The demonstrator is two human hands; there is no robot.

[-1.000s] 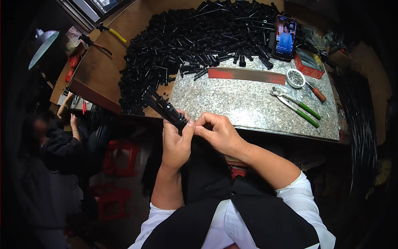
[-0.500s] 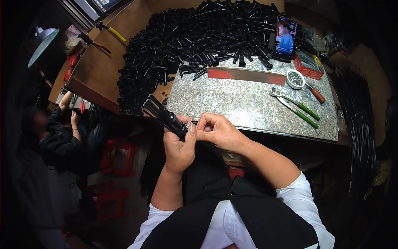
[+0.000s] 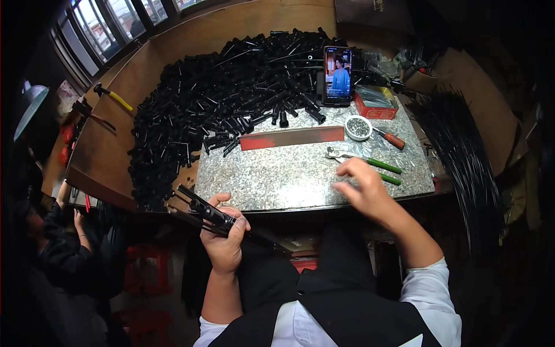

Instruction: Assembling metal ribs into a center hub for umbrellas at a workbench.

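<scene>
My left hand [image 3: 221, 250] is wrapped round a black cylindrical fitting [image 3: 213, 214] with several thin black rods, just off the near left edge of the speckled stone slab [image 3: 266, 179]. The rods splay out at its upper left end. Over the slab's right part, my right hand [image 3: 370, 194] is open, with thumb and forefinger apart and nothing visible between them. Closest to it is a pair of pliers [image 3: 383, 165] with green handles, partly covered by the fingers. Beyond lies a small white dish [image 3: 358, 139] of tiny metal pieces, beside a tool with an orange-brown handle [image 3: 394, 140].
A large heap of black fittings [image 3: 214, 92] fills the back left. A worn red bar [image 3: 292, 139] crosses the slab; a phone [image 3: 338, 75] and a red box [image 3: 376, 110] stand behind. Long black rods [image 3: 462, 156] lie at right. Another person [image 3: 69, 231] works at far left.
My right hand has left the fitting and moved right to the pliers, its pinch now opened. My left hand keeps hold of the fitting, now tilted flatter. The whole view has shifted.
</scene>
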